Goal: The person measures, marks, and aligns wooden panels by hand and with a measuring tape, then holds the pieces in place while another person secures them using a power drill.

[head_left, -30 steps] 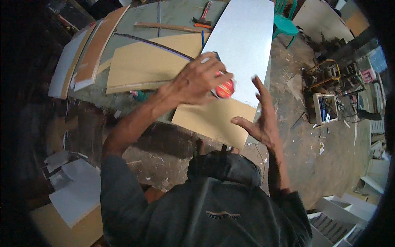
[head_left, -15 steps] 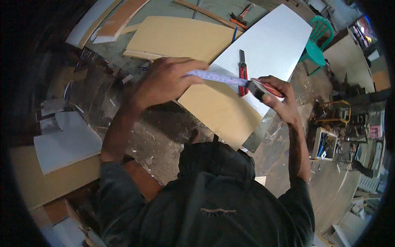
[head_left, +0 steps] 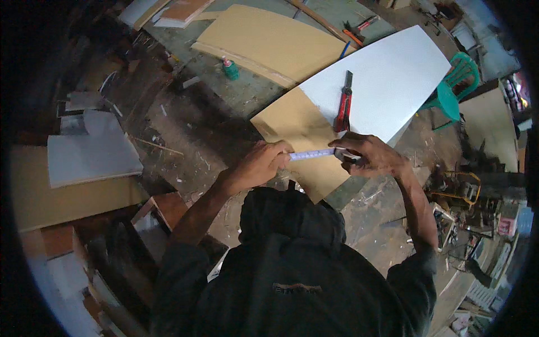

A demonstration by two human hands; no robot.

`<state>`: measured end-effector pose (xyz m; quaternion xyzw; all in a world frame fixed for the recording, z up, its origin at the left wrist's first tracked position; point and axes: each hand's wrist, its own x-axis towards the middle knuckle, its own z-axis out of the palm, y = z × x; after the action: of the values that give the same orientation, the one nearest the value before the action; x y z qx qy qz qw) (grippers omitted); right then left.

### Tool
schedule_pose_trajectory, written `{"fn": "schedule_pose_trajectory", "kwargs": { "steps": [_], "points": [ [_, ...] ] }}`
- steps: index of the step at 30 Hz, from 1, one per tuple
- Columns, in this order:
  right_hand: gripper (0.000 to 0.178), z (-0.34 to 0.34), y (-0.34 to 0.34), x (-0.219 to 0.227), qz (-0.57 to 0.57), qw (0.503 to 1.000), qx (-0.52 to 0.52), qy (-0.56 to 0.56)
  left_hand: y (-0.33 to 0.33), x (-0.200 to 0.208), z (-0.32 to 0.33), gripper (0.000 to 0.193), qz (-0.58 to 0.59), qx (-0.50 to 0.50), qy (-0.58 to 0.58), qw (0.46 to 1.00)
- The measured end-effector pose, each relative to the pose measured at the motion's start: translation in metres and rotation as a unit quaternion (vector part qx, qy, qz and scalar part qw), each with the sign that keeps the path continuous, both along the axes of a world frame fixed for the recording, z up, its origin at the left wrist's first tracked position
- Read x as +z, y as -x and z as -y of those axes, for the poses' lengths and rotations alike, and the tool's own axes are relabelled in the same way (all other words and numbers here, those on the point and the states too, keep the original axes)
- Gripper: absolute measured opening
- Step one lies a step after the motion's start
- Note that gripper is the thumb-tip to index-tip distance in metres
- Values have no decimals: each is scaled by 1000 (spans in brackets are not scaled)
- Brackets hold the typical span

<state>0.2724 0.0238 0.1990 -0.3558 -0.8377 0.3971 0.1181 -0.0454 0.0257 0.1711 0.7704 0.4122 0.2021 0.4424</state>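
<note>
Between my hands a short length of tape measure (head_left: 312,154) blade is pulled out, pale and held nearly level. My left hand (head_left: 261,164) pinches the blade's free end. The case, mostly hidden by the fingers, sits in my right hand (head_left: 371,154). Beneath the blade lies a tan board (head_left: 297,121), which meets a white board (head_left: 387,78). A red utility knife (head_left: 345,104) rests on the white board, just beyond my right hand. Whether the blade touches the tan board, I cannot tell.
Another tan board (head_left: 269,42) lies farther back on the table, with a small green bottle (head_left: 230,69) beside it. A blue pen (head_left: 345,49) and a red-handled tool (head_left: 353,36) are near the far edge. A green chair (head_left: 449,92) stands at right.
Both hands have come nearer my body, and the pulled-out blade looks shorter. The view has shifted, and the green bottle now shows.
</note>
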Motion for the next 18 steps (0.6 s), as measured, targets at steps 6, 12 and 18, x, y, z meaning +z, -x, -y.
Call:
{"fn": "schedule_pose_trajectory", "kwargs": {
  "steps": [6,12,18],
  "points": [
    [49,7,-9,-23,35,999,-40,4,30,-19,22,17,-51,-23,-104,993],
    [46,13,28,-33,65,991,46,-111,-7,-54,41,17,28,18,-112,993],
    [46,7,24,-51,79,995,42,-36,7,-72,31,24,16,-44,-251,967]
  ]
}}
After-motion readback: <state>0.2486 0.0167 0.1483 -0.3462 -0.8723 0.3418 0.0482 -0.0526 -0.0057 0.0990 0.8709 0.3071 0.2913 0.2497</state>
